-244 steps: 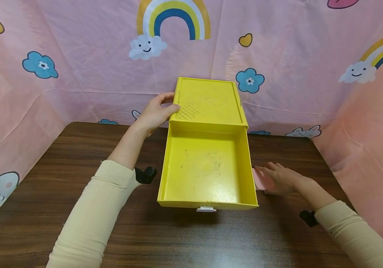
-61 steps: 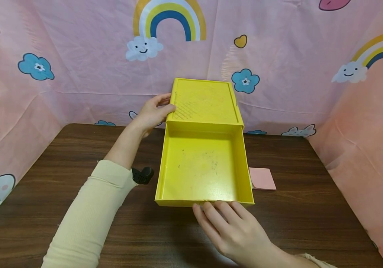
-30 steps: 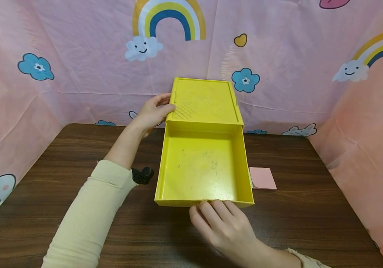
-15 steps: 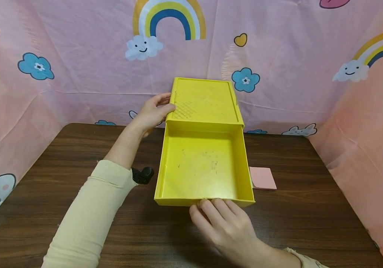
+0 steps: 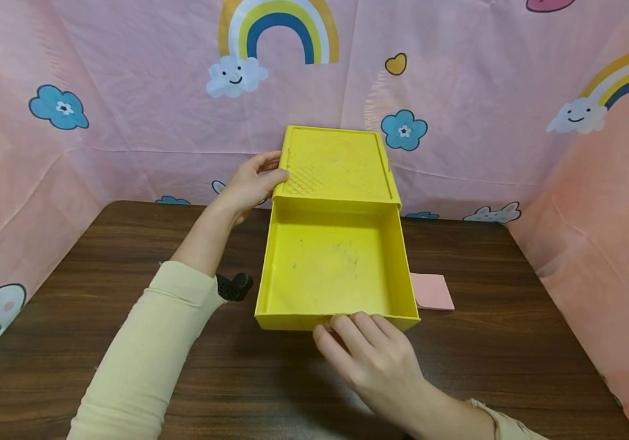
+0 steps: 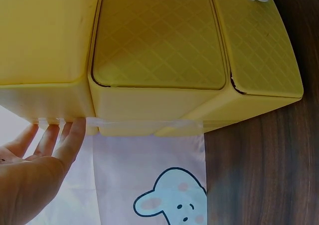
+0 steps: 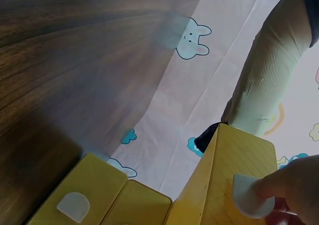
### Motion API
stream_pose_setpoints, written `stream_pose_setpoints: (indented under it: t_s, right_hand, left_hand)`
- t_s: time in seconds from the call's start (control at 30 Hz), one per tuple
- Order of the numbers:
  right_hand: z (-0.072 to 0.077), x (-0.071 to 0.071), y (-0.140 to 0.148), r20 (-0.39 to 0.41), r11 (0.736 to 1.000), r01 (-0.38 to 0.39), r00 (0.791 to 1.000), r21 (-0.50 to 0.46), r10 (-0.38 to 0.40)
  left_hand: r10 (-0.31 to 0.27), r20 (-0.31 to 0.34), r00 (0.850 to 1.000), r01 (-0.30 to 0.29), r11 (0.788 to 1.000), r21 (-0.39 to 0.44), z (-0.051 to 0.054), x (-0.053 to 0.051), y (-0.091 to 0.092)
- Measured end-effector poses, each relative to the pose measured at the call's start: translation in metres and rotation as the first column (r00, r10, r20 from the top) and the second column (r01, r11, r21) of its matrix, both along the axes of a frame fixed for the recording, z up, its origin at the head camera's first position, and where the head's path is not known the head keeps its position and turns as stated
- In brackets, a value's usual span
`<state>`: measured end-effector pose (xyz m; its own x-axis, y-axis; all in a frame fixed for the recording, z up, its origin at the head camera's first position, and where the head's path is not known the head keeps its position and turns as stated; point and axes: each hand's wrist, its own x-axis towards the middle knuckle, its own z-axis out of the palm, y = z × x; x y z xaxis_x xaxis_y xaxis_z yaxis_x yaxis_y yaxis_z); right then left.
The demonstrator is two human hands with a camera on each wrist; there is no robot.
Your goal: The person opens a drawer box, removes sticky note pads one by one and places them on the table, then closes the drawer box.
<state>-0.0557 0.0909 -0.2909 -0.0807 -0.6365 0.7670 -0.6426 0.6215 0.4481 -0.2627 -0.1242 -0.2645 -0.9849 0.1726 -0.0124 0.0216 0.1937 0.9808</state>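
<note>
A yellow plastic drawer unit [image 5: 336, 165] stands at the back of the table. Its top drawer [image 5: 325, 275] is pulled far out, with dark scuffs on its bare floor. At the unit's left side rests my left hand [image 5: 251, 183], thumb on the top edge and fingertips against the side wall [image 6: 149, 105]. My right hand [image 5: 372, 360] is at the drawer's front, where thumb and fingers pinch the white handle [image 7: 249, 195]. A pink pad of sticky notes [image 5: 435, 292] lies right of the drawer, its left edge hidden behind it.
Lower yellow drawers [image 7: 82, 190], one with a white handle, show in the right wrist view. The dark wooden table [image 5: 501, 342] extends on both sides. Pink patterned cloth [image 5: 171, 91] hangs close behind and around it.
Earlier my right hand was on the pink pad, then moved to the drawer front. In the last half second the front edge has shifted slightly back towards the unit. My left hand stays.
</note>
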Motion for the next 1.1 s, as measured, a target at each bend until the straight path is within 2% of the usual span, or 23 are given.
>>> stream_pose_setpoints:
  t_s: [0.5, 1.1]
  right_hand:
    - [0.005, -0.011, -0.003, 0.056, 0.997, 0.019, 0.998, -0.072, -0.015]
    - [0.009, -0.025, -0.006, 0.123, 0.995, 0.033, 0.992, -0.092, -0.021]
  left_hand:
    - [0.001, -0.001, 1.000, -0.001, 1.000, 0.005, -0.001, -0.001, 0.000]
    - [0.001, -0.010, 1.000, -0.001, 1.000, 0.015, -0.002, -0.003, 0.000]
